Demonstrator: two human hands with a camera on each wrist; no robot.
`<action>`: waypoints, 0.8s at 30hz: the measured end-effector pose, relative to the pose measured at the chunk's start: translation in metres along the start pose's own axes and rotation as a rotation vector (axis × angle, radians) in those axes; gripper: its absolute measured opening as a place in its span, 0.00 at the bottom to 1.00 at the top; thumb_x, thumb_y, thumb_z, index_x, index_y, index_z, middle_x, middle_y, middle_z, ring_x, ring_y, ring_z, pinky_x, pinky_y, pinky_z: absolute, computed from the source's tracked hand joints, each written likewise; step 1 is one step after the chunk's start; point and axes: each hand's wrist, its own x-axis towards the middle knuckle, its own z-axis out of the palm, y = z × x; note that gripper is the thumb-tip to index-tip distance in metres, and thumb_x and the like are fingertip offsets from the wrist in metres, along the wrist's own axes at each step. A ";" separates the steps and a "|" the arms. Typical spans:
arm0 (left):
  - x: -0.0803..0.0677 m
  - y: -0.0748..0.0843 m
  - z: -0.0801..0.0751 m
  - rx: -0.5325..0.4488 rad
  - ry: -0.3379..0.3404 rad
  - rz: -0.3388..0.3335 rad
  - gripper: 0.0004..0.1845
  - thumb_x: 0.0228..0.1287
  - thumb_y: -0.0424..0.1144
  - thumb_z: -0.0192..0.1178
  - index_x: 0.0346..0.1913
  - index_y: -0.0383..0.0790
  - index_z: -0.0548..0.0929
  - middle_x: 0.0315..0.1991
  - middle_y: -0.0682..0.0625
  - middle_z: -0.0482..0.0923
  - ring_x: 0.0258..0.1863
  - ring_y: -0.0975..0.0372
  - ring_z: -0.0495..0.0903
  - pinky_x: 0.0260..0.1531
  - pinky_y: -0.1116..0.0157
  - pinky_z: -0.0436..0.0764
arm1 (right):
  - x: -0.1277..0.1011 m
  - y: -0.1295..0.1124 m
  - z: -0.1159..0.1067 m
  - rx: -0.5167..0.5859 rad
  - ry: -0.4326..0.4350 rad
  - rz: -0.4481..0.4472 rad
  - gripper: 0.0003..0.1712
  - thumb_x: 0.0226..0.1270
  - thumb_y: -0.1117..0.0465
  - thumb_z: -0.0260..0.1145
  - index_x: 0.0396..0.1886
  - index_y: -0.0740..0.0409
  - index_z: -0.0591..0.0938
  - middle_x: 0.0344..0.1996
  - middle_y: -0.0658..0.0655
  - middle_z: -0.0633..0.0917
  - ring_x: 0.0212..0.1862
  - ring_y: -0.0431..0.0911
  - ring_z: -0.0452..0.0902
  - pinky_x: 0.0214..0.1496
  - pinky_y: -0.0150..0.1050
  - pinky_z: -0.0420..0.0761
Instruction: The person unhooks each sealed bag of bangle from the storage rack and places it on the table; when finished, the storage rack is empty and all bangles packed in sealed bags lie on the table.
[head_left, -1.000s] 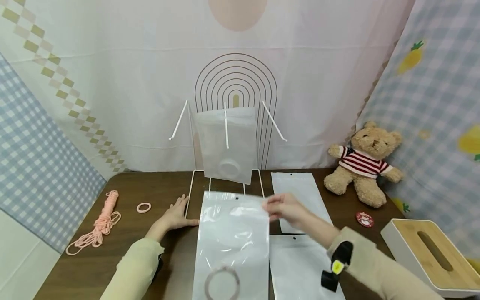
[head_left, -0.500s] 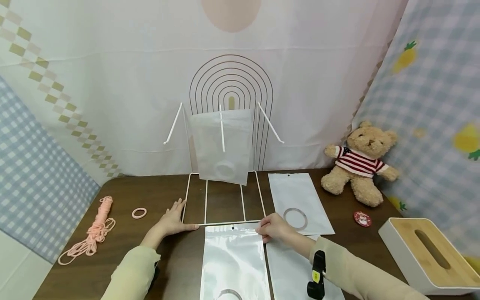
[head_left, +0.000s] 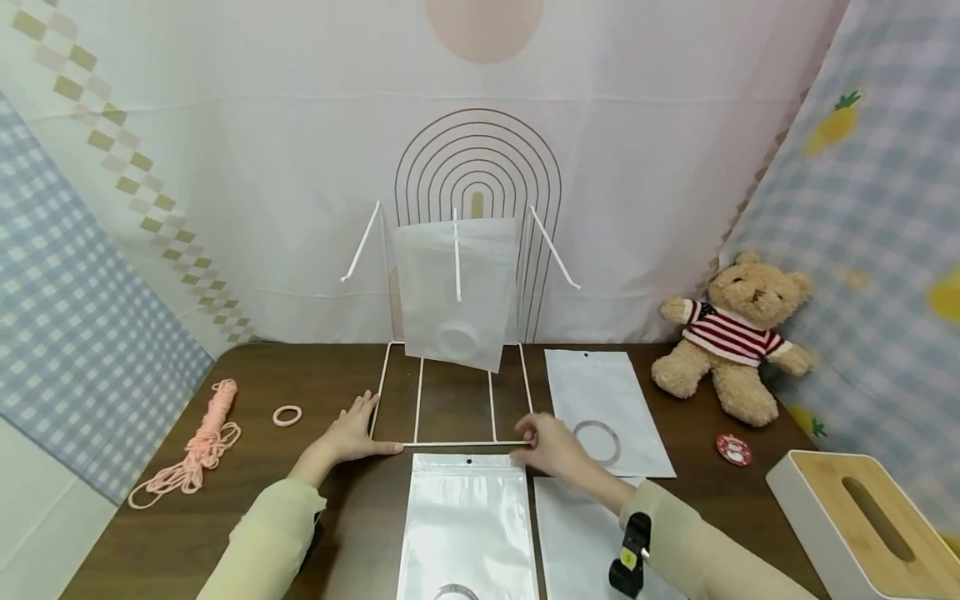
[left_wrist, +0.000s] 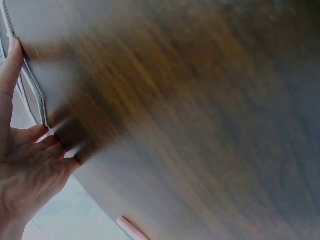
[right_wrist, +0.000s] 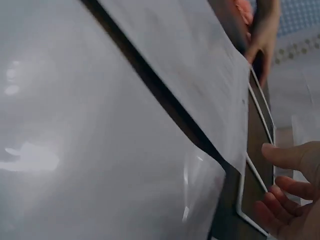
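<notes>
White wire rack (head_left: 452, 392) at table centre, base frame flat on the wood, three prongs angled up at the back. One pouch (head_left: 454, 287) already hung on the middle prong, a pale ring visible inside near its bottom; left and right prongs bare.

Left hand (head_left: 352, 433) flat on the table (head_left: 330, 533) at the rack's near-left corner, fingers straight and spread, thumb against the wire, nothing gripped. Left wrist view agrees: fingertips (left_wrist: 15, 50) laid along the wire.

Right hand (head_left: 551, 446) at the rack's near-right corner, fingers loosely bent at the wire and the top right corner of the near pouch (head_left: 467, 525). Actual pinch on the pouch not discernible; right wrist view shows fingers (right_wrist: 287, 195) slack beside the wire with nothing visibly in them.

Near pouch flat on the table just in front of the rack's near bar, hang hole at its far edge, ring inside at its near end. Another filled pouch (head_left: 606, 412) flat to the right of the rack; a third bag (head_left: 577, 533) near right, contents not visible.

Judgement: one hung, at least two filled pouches unhung. Loose pink ring (head_left: 287, 415) and pink cord (head_left: 198, 446) far left, untouched.
</notes>
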 end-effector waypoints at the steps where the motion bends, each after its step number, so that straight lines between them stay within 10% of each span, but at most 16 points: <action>1: 0.001 0.000 0.000 -0.001 0.000 0.003 0.55 0.46 0.55 0.68 0.67 0.23 0.51 0.68 0.27 0.46 0.68 0.38 0.46 0.63 0.38 0.50 | 0.004 0.002 -0.004 -0.018 -0.001 0.021 0.27 0.45 0.60 0.74 0.45 0.66 0.78 0.35 0.59 0.79 0.36 0.47 0.75 0.40 0.38 0.78; 9: -0.002 -0.001 0.000 -0.004 0.013 -0.010 0.55 0.45 0.55 0.68 0.67 0.23 0.51 0.68 0.26 0.46 0.68 0.37 0.47 0.63 0.38 0.50 | 0.040 0.025 -0.014 -0.097 -0.185 0.003 0.58 0.45 0.50 0.74 0.65 0.77 0.54 0.65 0.75 0.58 0.67 0.64 0.55 0.67 0.53 0.61; 24: 0.005 0.006 -0.009 0.051 -0.048 0.013 0.56 0.44 0.53 0.69 0.66 0.19 0.52 0.66 0.23 0.47 0.67 0.35 0.48 0.60 0.38 0.55 | 0.042 0.020 -0.011 -0.152 -0.315 0.081 0.58 0.48 0.51 0.73 0.66 0.79 0.51 0.67 0.77 0.49 0.70 0.65 0.46 0.70 0.52 0.55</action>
